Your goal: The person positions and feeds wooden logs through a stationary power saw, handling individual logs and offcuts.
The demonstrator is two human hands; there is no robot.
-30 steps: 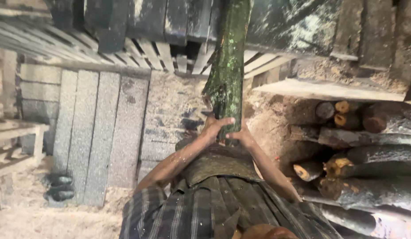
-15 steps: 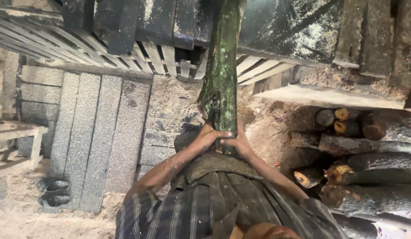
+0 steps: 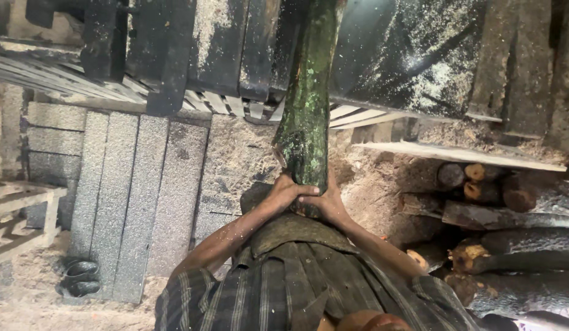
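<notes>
Checked cloth of the person's shirt point(image 3: 266, 294) filled the bottom of the view, dusted with pale specks, and both bare forearms reached forward from it. At the belly, the left hand point(image 3: 287, 193) and the right hand point(image 3: 326, 205) were clasped around the near end of a mossy green log point(image 3: 306, 116), the fingers of the left wrapped over its cut edge and the right cupping it from the other side, the two hands touching each other. From that grip the log ran straight away from the body and up onto a dark, sawdust-strewn machine bed point(image 3: 413, 55), where its far end was cut off by the frame's top edge. Below it lay a sawdust-covered floor point(image 3: 235, 159). To the left, grey planks point(image 3: 106, 184) lay side by side, with what seemed to be a pair of dark sandals point(image 3: 81, 279) near their close end. To the right, round logs point(image 3: 493, 190) were stacked under a pale board point(image 3: 456, 153).
</notes>
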